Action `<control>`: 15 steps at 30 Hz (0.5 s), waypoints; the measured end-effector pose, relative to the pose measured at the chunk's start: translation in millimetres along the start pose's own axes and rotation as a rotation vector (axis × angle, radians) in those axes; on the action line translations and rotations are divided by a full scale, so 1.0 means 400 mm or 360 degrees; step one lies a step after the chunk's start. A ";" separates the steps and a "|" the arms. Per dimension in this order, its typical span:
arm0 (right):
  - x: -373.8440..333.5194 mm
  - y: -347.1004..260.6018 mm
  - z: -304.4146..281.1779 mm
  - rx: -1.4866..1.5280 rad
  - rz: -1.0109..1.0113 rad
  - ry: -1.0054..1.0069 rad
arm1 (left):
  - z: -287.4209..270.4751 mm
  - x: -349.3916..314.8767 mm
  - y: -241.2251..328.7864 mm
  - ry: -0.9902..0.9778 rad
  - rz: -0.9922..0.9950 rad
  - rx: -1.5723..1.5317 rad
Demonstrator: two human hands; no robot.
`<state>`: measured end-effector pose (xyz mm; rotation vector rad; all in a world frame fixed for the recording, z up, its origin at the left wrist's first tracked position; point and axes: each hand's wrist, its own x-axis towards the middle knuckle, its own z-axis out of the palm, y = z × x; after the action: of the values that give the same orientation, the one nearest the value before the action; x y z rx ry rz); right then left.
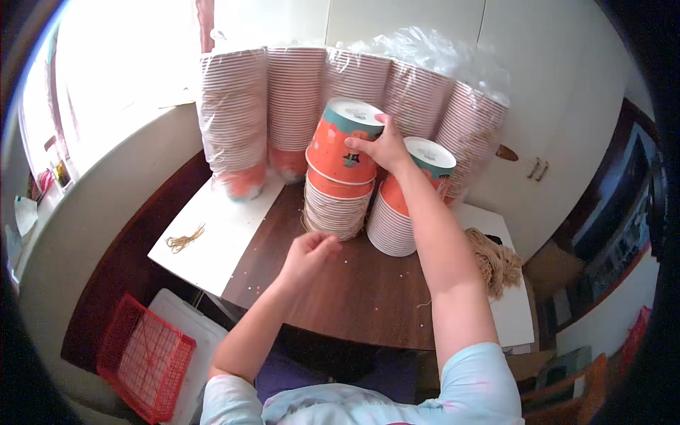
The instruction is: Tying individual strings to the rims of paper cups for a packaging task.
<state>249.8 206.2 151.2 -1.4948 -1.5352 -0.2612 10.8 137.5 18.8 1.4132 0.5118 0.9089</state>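
Note:
My right hand grips an upside-down orange paper bucket with a teal band and white base. Its thumb lies on the side and its fingers reach the base. The bucket sits slightly tilted on top of a stack of nested paper buckets, at the middle of the table. Thin twine shows around the lower part of this stack. Low in front of it, my left hand is closed; what it holds, if anything, cannot be made out. Just right stands a second stack of upside-down buckets, partly behind my right forearm.
Tall plastic-wrapped bucket stacks line the table's back. A few loose strands of twine lie on the left white panel, and a twine bundle on the right. A red basket stands low at left. Small specks dot the brown tabletop.

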 end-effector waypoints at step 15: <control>-0.162 0.005 -0.229 -0.1206 0.0020 -0.0226 | 0.051 -0.014 -0.128 -0.0183 -0.0103 0.0407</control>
<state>281.6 98.3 152.2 -2.1362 -1.6221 -0.8113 35.3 125.0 -29.1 1.6596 0.5989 0.7238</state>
